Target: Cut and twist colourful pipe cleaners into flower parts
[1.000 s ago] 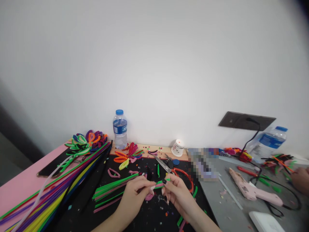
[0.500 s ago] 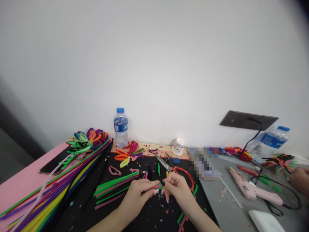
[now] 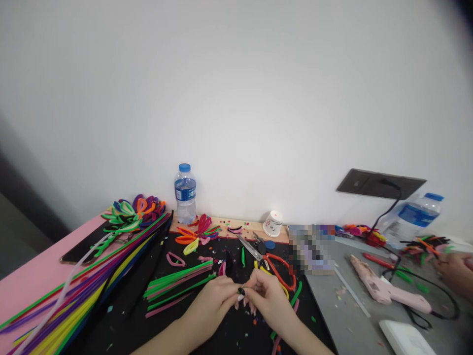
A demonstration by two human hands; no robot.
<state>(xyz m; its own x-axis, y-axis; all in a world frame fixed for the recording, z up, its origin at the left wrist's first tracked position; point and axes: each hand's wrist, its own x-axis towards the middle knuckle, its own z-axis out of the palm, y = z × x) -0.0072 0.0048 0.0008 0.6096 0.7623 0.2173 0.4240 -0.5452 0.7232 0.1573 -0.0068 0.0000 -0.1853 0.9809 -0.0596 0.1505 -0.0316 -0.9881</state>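
Note:
My left hand (image 3: pixel 216 303) and my right hand (image 3: pixel 268 301) meet above the black mat (image 3: pixel 207 337), fingertips pinched together. They close on a short pipe cleaner, almost wholly hidden by the fingers now; its green and pink showed a moment ago. Left of my left hand lie cut green and pink pipe cleaners (image 3: pixel 179 280). Scissors with orange handles (image 3: pixel 291 281) rest open just beyond my right hand. Near my fingertips are a pink-and-black loop (image 3: pixel 222 267), a small green loop (image 3: pixel 243 256) and a pink loop (image 3: pixel 175 259).
Long coloured pipe cleaners (image 3: pixel 86 296) spread at left beside a phone (image 3: pixel 79 249). A water bottle (image 3: pixel 185 197), paper cup (image 3: pixel 272 224) and petal-shaped loops (image 3: pixel 199 235) stand or lie along the back. On the right are a pink glue gun (image 3: pixel 388 293) and another person's hand (image 3: pixel 456 271).
Both hands have drawn closer together and turned slightly, covering the green and pink piece between the fingers. The other person's hand has shifted a little to the left.

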